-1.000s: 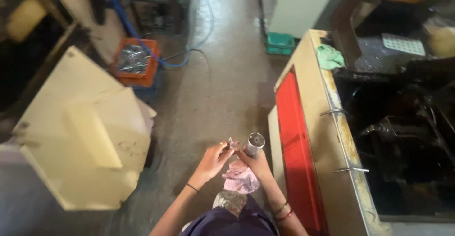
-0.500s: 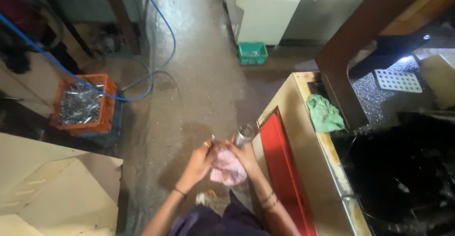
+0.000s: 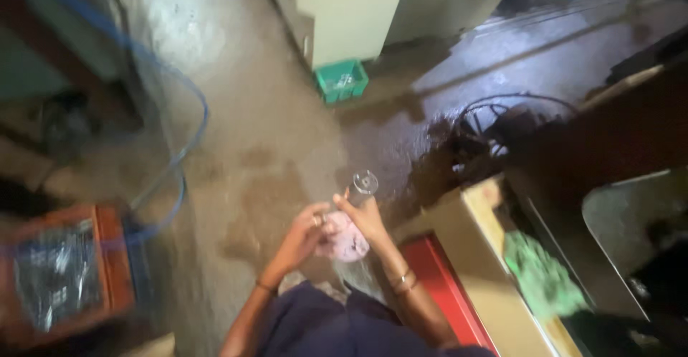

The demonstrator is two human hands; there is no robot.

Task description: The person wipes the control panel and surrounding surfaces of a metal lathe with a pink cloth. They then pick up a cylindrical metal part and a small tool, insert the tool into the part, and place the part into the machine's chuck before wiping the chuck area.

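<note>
Now I see my right hand (image 3: 365, 217) gripping a shiny metal tube (image 3: 362, 185), left hand (image 3: 307, 234) pressing a pink cloth (image 3: 342, 239) mid-frame.

You have a single view, from the camera on your head, looking steeply down past your chest at the floor in front of you. Your left hand (image 3: 304, 234) and right hand (image 3: 365, 217) sit low in the middle of the frame, close under the lens, with your forearms running in from the bottom edge. The concrete floor (image 3: 244, 135) fills the upper middle, farther off. A green crate (image 3: 342, 80) lies far ahead near the top. An orange crate (image 3: 61, 274) marks the lower left edge, a red panel (image 3: 448, 285) the lower right. The picture is blurred.
</note>
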